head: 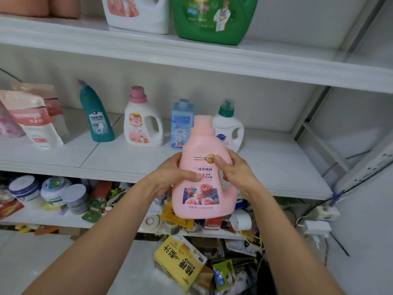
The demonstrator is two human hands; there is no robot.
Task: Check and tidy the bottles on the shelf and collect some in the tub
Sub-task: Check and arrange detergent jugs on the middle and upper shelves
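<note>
Left hand (172, 177): fingers curled round pink bottle (203, 143), at its 9 o'clock side
Right hand (238, 173): gripping its 3 o'clock side
Position: roughly upright between both hands

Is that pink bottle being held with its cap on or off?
On. A matching pink cap sits on the neck of the pink bottle, which the left hand and right hand hold upright.
</note>
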